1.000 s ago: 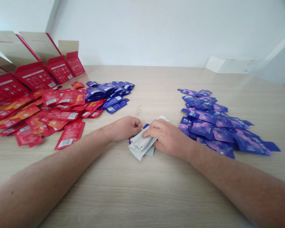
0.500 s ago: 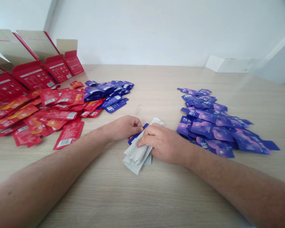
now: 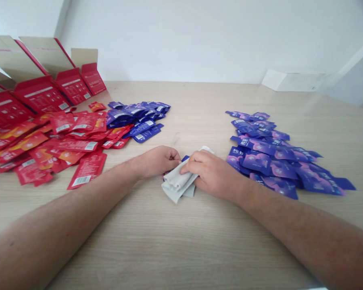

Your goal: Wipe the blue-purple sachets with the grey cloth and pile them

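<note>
In the middle of the table my right hand [image 3: 213, 171] is closed around a folded white cloth [image 3: 177, 183]. The cloth lies over a blue sachet [image 3: 185, 158], of which only a small strip shows. My left hand [image 3: 162, 161] pinches the sachet's left side between thumb and fingers, right beside the cloth. To the right of my right hand lies a spread pile of blue-purple sachets [image 3: 272, 157], printed side up. Beyond my left hand is a heap of blue sachets [image 3: 139, 114], many with barcode labels showing.
Red and orange sachets [image 3: 75, 131] are heaped on the left. Several red cardboard boxes [image 3: 42, 94] with raised flaps stand behind them. A white box [image 3: 296, 81] sits at the back right against the white wall.
My right hand and the cloth have shifted slightly right and away from me, covering more of the sachet. My left hand stays in nearly the same place.
</note>
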Motion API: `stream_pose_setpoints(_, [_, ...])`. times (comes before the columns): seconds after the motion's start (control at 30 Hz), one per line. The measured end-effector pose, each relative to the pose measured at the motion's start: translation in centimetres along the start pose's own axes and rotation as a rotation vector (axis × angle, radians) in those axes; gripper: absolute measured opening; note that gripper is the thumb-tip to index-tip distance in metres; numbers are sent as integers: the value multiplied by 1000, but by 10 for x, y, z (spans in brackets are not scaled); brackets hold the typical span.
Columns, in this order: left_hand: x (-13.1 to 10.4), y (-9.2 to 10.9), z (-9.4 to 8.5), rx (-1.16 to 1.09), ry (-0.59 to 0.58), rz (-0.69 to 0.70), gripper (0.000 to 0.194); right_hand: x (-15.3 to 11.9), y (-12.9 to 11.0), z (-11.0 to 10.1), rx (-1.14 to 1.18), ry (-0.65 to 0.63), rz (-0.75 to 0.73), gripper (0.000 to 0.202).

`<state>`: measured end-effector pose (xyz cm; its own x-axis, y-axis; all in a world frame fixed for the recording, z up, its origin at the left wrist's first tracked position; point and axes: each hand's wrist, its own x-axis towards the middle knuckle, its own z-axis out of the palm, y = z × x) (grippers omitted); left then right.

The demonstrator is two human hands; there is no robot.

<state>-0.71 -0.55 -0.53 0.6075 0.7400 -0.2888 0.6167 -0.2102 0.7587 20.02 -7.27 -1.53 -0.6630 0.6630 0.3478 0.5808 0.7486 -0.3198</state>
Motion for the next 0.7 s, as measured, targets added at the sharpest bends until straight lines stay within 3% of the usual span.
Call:
stream_pose_setpoints(0.1, [0, 0, 0, 16, 16, -2, 23, 0, 0, 1, -17, 32, 30, 30])
stream_pose_setpoints(0.27, [-1, 1, 0, -15, -14, -8, 21, -1, -7, 3, 11, -33, -106, 32])
stream_pose_setpoints(0.43, [-1, 1, 0, 22, 32, -12, 22, 0, 0, 3, -16, 39, 28, 30])
stream_pose_setpoints(0.6, [1, -1, 0, 19, -13, -9, 22, 0, -9, 7, 0, -8, -93, 34])
stream_pose_setpoints(0.7, [1, 0, -1, 52, 6, -7, 24, 0, -8, 6, -1, 11, -60, 33])
